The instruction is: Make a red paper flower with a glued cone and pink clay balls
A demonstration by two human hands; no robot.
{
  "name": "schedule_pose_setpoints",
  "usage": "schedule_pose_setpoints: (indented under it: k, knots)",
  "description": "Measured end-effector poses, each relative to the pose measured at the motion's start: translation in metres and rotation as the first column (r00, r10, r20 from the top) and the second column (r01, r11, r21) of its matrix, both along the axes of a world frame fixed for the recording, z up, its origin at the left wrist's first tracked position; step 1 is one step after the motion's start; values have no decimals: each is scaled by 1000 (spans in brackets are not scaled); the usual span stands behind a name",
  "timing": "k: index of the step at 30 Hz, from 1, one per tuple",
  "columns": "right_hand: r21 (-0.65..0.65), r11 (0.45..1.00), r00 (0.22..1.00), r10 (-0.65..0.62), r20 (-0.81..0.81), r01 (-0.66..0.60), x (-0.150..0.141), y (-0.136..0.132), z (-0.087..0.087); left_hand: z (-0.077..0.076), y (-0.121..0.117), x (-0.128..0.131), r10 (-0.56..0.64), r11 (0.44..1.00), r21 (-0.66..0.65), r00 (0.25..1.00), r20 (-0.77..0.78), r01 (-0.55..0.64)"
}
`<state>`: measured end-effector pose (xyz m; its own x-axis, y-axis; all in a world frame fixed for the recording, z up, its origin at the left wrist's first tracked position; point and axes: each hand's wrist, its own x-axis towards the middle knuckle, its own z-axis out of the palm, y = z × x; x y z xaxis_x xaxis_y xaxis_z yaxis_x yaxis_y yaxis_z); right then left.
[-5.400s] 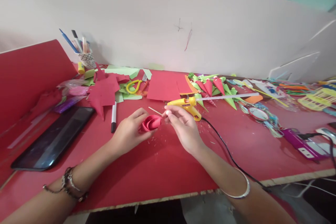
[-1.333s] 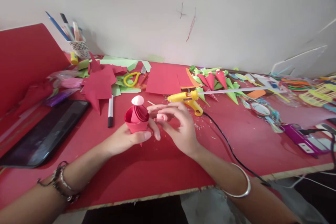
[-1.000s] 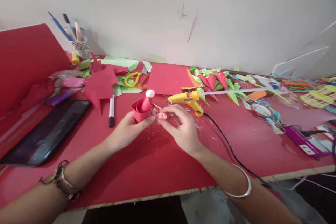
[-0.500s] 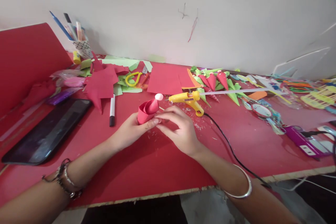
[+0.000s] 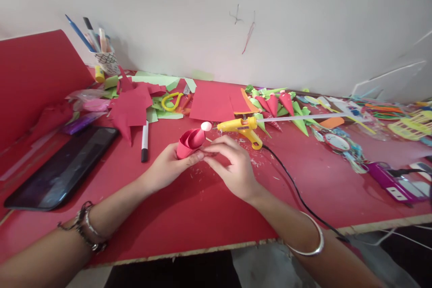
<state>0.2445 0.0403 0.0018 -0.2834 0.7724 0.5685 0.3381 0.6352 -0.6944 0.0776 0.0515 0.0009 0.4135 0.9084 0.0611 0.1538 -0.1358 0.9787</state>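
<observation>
My left hand is closed round a rolled red paper cone, tipped over toward the right, with a small pale pink ball at its tip. My right hand is curled beside it, fingertips pinched at the cone's lower edge; what they hold is hidden. A thin wooden stick pokes out just past the fingers. A yellow glue gun lies on the red table right behind my right hand, its black cord running toward the front edge.
A dark tablet lies at the left, a black-capped marker beside red paper scraps. A pen cup stands at the wall. Finished red and green cones lie right of centre; a purple power strip sits far right.
Over the last second the cone tipped from upright to lying toward the right and sank nearer the table. My right hand closed in on its lower edge, and the pink piece in its fingers dropped from sight.
</observation>
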Motion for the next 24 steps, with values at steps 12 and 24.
schedule_pose_setpoints:
  k: [12, 24]
  knots:
    - [-349, 932, 824, -116, -555, -104, 4, 13, -5, 3, 0, -1, 107, 993, -48, 994, -29, -108]
    - [-428, 889, 877, -67, -476, -164, 0, 8, -3, 3, 0, 1, 112, 993, -41, 993, 37, -110]
